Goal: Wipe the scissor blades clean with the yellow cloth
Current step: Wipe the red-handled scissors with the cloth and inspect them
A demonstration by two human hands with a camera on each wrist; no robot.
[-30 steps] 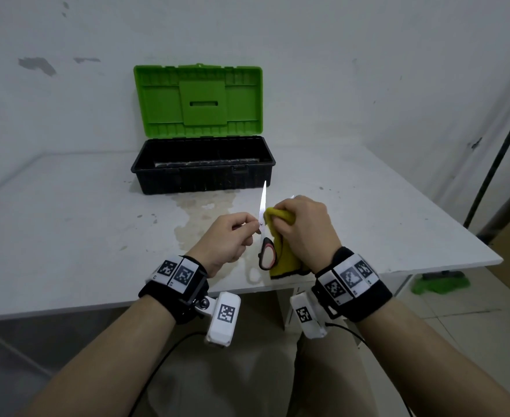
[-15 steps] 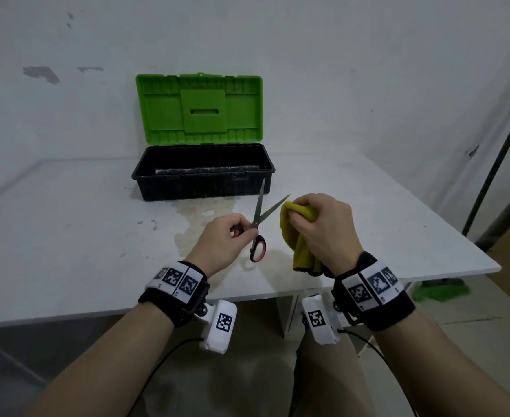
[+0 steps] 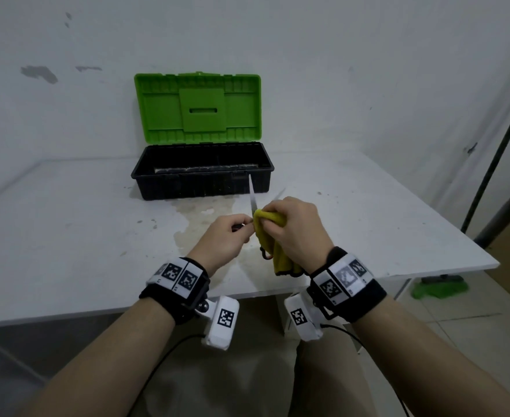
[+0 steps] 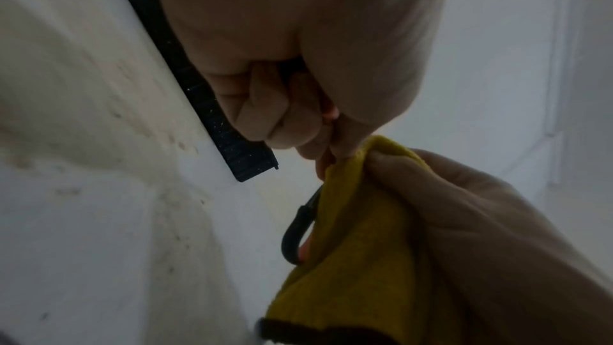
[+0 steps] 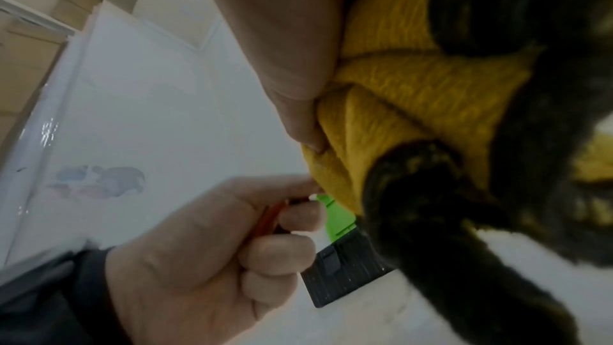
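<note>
Since half a second ago your right hand point(image 3: 296, 230) has brought the bunched yellow cloth point(image 3: 270, 236) onto the steel scissors point(image 3: 252, 203) at frame centre, your left hand point(image 3: 223, 239) gripping their handle.

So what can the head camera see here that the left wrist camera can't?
Only the head view shows the scissor blades sticking up past the yellow cloth, and the toolbox's raised green lid. Only the left wrist view shows the left hand from beneath, fingers curled round a scissor handle. Both show the right hand gripping the cloth, the other handle loop and the stained table.
</note>
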